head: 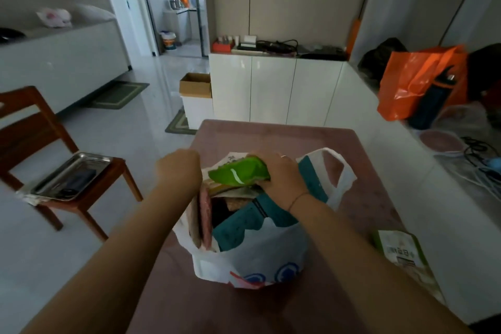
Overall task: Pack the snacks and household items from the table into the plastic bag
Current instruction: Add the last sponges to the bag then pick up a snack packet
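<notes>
A white plastic bag (pixel 254 260) with blue and red print stands open on the pink table (pixel 273 135). My left hand (pixel 180 169) grips the bag's left rim. My right hand (pixel 280 173) holds a bright green packet (pixel 237 173) over the bag's mouth. Inside the bag I see a teal packet (pixel 241 225), a pink flat pack (pixel 206 214) and other wrappers. The bag's right handle (pixel 339 171) stands up loose. A pale green-and-white snack pouch (pixel 404 252) lies on the table to the right, near the edge.
A wooden chair (pixel 35 127) on the left carries a steel tray (pixel 71 176). White cabinets (pixel 273 87) stand behind the table. An orange bag (pixel 414 81), a dark bottle (pixel 433 100) and cables (pixel 482 160) sit on the counter at right. A cardboard box (pixel 196 84) is on the floor.
</notes>
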{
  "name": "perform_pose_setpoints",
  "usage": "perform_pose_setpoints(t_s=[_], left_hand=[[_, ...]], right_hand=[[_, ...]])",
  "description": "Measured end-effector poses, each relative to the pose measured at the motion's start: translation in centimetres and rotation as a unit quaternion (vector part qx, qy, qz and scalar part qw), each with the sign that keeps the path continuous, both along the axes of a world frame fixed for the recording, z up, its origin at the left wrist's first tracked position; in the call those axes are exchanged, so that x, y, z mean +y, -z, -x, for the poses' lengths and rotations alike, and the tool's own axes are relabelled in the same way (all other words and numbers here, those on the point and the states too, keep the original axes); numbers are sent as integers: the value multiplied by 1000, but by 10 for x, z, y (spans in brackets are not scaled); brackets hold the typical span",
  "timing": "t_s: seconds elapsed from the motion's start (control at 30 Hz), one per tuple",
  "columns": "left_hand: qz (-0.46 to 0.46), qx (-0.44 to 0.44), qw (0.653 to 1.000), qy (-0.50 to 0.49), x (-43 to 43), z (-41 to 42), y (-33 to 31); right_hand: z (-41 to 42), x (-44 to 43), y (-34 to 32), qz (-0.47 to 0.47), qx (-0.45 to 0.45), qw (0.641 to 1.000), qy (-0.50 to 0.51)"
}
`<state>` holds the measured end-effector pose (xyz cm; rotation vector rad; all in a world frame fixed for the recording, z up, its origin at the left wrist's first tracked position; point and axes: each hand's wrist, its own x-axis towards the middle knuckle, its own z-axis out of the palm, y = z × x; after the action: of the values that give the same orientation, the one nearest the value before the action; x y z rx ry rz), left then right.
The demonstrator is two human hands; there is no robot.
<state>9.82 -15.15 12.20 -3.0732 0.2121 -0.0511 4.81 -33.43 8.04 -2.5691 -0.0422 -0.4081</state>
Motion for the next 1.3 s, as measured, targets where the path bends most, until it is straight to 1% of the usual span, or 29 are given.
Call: perform_pose_setpoints(t_s=[0.07,0.1,0.17,0.27,0.33,0.43,0.5,0.53,0.57,0.63,0.7,0.73,0.77,0.8,0.87,0.9,0.93,1.0,1.07,1.1,1.17,1.2,1.23,1.27,1.3], left_hand=[[95,-17,995,-5,1,-4,6],[137,-27,990,-6,0,-7,8],[186,-45,981,-5,-5,-8,11],[228,-62,972,0,-10,-5,14],[246,-70,967,3,-11,-5,17],[273,-98,957,10,-10,-5,19],[282,-113,953,13,-8,-6,20],[282,-118,952,13,-8,-6,19],[280,-120,952,13,-7,-7,19],[278,-121,953,11,-6,-8,20],[264,-127,956,10,-4,-8,20],[254,-130,958,13,-5,-8,20],[242,-134,961,17,-6,-7,20],[222,-133,966,21,-8,-6,18],[157,-125,979,37,-17,1,15],[133,-120,983,51,-23,6,14],[125,-121,982,69,-30,11,11],[148,-120,974,120,-48,24,10],[211,-125,954,172,-64,39,13],[252,-137,935,207,-74,49,15],[320,-169,883,300,-99,75,22],[344,-165,855,352,-114,91,30],[367,-134,829,400,-128,104,43],[389,-83,812,427,-142,118,57],[410,-7,802,433,-160,128,75]], right_hand=[[-5,-3,7,115,42,992,-3],[-7,-4,6,148,78,986,-17],[-10,-3,0,182,132,973,-55],[-17,4,-1,202,148,966,-63],[-29,11,13,181,159,970,-30],[-49,17,35,85,177,979,59],[-57,17,40,22,217,970,108],[-61,15,41,7,247,962,112],[-65,14,42,11,275,955,106],[-69,10,43,48,321,941,93],[-65,6,37,66,354,929,81],[-60,4,31,74,351,931,73],[-53,2,25,81,326,940,65],[-44,2,18,80,273,957,57],[-24,6,5,57,112,991,40],[-15,10,2,32,33,998,34],[-6,13,0,7,-33,999,35],[11,9,5,-20,-137,988,61],[31,-2,11,-45,-220,969,100],[44,-10,12,-60,-246,960,122],[69,-37,23,-99,-252,945,183],[82,-55,33,-116,-232,940,224],[92,-71,44,-132,-198,934,266],[100,-88,57,-154,-150,928,305],[110,-106,70,-177,-90,918,343]])
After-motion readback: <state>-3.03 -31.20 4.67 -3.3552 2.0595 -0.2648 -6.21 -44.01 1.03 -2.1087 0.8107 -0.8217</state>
